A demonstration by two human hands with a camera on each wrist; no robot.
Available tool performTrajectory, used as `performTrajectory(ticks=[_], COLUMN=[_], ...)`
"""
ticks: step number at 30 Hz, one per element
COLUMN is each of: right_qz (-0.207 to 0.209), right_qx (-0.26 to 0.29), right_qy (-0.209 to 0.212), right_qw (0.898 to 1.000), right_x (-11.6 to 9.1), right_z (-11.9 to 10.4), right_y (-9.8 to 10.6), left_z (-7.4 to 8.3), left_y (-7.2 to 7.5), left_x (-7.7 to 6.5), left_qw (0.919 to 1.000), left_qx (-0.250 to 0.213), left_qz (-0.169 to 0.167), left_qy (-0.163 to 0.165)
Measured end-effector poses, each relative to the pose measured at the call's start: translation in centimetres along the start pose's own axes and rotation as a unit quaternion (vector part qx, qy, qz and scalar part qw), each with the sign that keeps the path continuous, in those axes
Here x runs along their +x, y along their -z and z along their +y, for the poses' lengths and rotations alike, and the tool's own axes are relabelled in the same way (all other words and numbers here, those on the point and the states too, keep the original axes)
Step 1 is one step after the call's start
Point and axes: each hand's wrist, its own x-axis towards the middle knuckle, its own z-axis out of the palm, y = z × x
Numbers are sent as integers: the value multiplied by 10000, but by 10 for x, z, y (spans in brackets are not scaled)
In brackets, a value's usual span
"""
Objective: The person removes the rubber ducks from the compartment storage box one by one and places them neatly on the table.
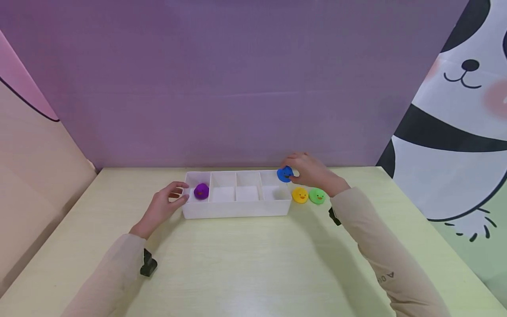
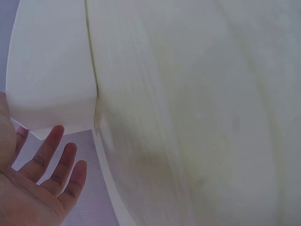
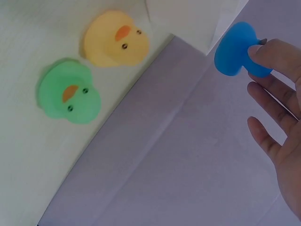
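Observation:
A blue rubber duck [image 1: 284, 174] is pinched between thumb and fingers of my right hand [image 1: 310, 171], held up at the right end of a white divided box [image 1: 237, 210]. The right wrist view shows the same blue duck [image 3: 238, 49] from behind, above the box's corner. My left hand [image 1: 164, 204] is at the box's left end, fingers spread and fingertips right at its rim. In the left wrist view the left hand's fingers [image 2: 56, 169] are loosely extended beside the box's end wall. A purple duck [image 1: 201, 191] sits in the leftmost compartment.
Just right of the box, a yellow duck [image 1: 300, 195] and a green duck [image 1: 317, 196] stand side by side on the pale wooden table [image 1: 245, 264]. Behind the table's far edge rises a purple backdrop [image 1: 237, 88]. A panda picture [image 1: 455, 176] covers the right side.

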Motion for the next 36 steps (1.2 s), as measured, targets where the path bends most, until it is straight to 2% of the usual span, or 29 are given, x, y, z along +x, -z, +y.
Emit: performTrajectory(ticks=[15, 36], right_qz=[-83, -115], right_qx=[-123, -214], right_qy=[-365, -734], right_qw=[9992, 9970], right_x=[-32, -69], right_z=[28, 68], right_y=[0, -14], left_z=[0, -6], left_y=[-3, -6], left_x=[-1, 3], left_qw=[10000, 9999], left_qx=[-39, -86], left_qz=[9, -32], left_qy=[54, 131])
